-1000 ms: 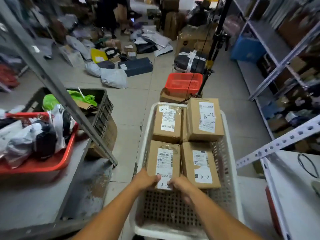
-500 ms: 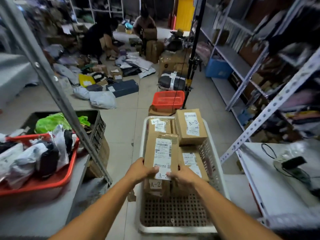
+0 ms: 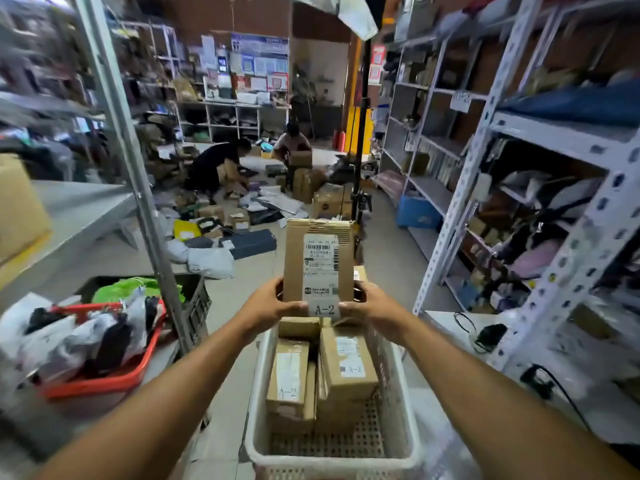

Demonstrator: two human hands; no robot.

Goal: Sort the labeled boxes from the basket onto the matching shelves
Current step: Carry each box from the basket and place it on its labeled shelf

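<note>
1. My left hand (image 3: pixel 268 303) & right hand (image 3: pixel 369 301) pinch the brown cardboard box w/ white A-2 label (image 3: pixel 317 263), upright above the white perforated plastic basket (image 3: pixel 332 460).
2. Looks stiff, prob light; bottom corners = good grip.

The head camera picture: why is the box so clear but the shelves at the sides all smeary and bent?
In the head view, the held box sits near the middle and its A-2 label reads sharply between the left hand and right hand; the right shelving and the left shelf post are streaked by motion blur; the wide-angle lens makes their posts lean; a bright lamp panel glares at the top.
</note>
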